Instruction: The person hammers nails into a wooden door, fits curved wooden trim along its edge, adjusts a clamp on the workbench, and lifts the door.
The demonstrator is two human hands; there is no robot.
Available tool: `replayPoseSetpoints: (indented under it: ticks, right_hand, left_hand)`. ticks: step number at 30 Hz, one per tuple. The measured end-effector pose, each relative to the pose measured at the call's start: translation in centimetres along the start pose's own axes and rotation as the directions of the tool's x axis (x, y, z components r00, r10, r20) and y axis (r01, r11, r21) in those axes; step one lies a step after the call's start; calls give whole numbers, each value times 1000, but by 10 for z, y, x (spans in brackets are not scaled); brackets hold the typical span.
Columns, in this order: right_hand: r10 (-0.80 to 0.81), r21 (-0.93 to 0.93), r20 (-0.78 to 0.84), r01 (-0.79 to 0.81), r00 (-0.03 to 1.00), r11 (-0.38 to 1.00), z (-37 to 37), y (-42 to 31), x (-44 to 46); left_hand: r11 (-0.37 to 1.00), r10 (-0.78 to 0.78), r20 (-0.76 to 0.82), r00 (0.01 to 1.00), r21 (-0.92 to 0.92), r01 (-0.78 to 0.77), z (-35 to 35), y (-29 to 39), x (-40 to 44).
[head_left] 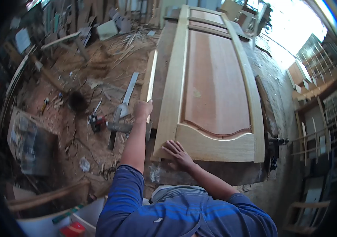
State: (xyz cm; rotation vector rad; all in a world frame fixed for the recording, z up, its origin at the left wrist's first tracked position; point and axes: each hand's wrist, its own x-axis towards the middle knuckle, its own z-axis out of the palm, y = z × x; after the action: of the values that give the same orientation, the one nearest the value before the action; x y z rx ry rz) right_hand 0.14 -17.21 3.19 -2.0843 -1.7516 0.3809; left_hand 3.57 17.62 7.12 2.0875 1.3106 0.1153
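Note:
A panelled wooden door (215,87) lies flat on the workbench (231,173), with a pale frame, a reddish inner panel and a curved lower rail. My right hand (178,155) rests on the door's near left corner, fingers spread. Off the door's left side, my left hand (142,109) is closed around the near part of a long wooden strip (149,77). The strip runs away from me, roughly alongside the door, and its edge catches the light. My left hand and forearm hide part of its near end.
Left of the bench stand a metal bar clamp (121,127) and a red-and-black power tool (96,122). Wood shavings and offcuts cover the floor (93,67). At right are a dark clamp-like fitting (277,141) and several wooden frames (314,126).

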Motion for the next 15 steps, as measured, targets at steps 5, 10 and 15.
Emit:
replayPoseSetpoints:
  ticks: [5, 10, 15]
  right_hand:
    - [-10, 126, -49, 16, 999, 992, -5, 9, -8]
    - [41, 296, -307, 54, 951, 954, -21, 38, -36]
    - [496, 300, -639, -403, 588, 864, -75, 100, -153]
  left_hand:
    - [989, 29, 2, 1000, 145, -29, 39, 19, 45]
    - [976, 177, -9, 984, 132, -174, 55, 28, 9]
    - [838, 521, -166, 837, -88, -539, 63, -30, -112]
